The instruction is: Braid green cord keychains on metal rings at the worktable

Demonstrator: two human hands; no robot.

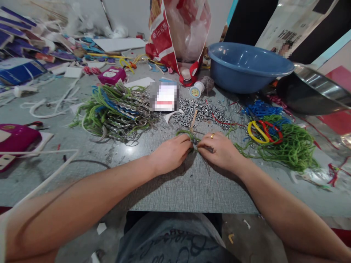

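Observation:
My left hand (pixel 171 153) and my right hand (pixel 219 149) meet at the middle of the grey table (pixel 175 190), fingers pinched together on a green cord (pixel 184 133) that loops up and left from between them. A gold ring sits on my right hand. Just beyond the hands lies a spread of small metal nuts (pixel 203 111) with a thin wooden stick (pixel 194 119) among them. What is at the very point of the pinch is hidden by my fingers.
A heap of finished green and blue cords with metal pieces (pixel 117 109) lies left; loose green cord (pixel 290 146), blue cord (pixel 260 109) and yellow and red rings (pixel 263 131) lie right. Behind stand a blue basin (pixel 246 65), a steel bowl (pixel 312 91), a red-and-white plastic bag (pixel 175 36) and a thread spool (pixel 196 90).

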